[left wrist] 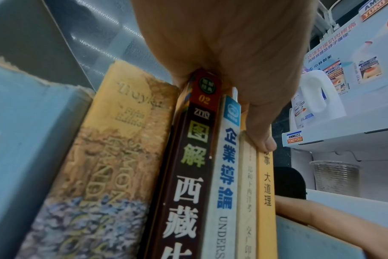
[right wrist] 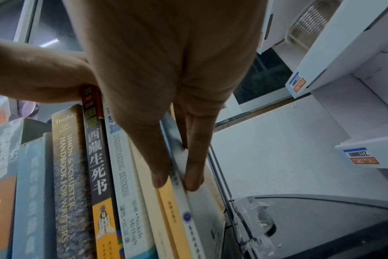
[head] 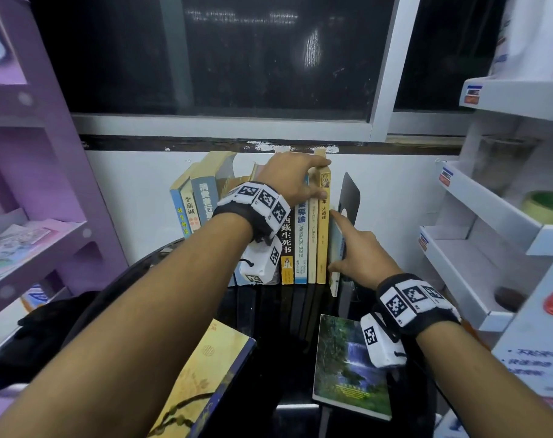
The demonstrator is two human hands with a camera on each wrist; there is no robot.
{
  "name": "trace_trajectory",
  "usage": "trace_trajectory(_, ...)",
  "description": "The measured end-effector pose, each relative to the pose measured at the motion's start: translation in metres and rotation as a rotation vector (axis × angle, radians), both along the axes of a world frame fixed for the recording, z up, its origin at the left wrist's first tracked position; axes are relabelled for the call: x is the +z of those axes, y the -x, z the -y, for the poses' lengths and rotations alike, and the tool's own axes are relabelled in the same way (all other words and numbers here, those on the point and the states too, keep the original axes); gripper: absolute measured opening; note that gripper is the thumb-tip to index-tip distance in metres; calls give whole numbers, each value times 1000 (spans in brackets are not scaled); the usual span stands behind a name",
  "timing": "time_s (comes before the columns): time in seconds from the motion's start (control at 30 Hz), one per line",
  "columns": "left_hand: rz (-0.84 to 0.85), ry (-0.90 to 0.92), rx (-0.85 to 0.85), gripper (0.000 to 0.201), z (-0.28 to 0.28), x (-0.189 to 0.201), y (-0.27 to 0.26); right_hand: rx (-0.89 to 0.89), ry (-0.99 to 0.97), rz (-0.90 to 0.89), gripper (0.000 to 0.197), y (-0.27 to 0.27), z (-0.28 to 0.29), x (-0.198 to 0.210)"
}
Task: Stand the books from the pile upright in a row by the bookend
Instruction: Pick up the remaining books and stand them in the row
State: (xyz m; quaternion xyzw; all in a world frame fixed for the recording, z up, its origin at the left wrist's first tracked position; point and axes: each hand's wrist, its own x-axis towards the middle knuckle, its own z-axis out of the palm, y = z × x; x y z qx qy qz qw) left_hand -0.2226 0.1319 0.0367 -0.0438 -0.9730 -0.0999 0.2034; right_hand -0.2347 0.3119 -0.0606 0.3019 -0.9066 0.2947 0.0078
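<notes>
Several books stand upright in a row on the black table, against the white wall. My left hand grips the top of the row's right end, fingers over the top and thumb on the yellow book's spine. My right hand pinches a thin pale book, which stands between the yellow book and the black bookend. Two books lie flat at the front: a yellow-and-blue one and a green waterfall one.
White display shelves rise close on the right, holding a green tape roll and a plastic cup. A purple shelf unit stands on the left. A dark window fills the wall above the row.
</notes>
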Motion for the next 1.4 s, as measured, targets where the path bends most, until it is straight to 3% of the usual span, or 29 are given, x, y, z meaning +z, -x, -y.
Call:
trace_trajectory(0.13,-9,-1,5,63,0,-1,0,39,24,13,106,3,-2,1)
trace_trajectory(0.93,-33,-72,5,62,-2,-3,0,2,81,71,86,30,17,-4)
trace_trajectory(1.4,-49,-61,4,61,-3,-3,-2,-5,108,87,96,33,18,-7)
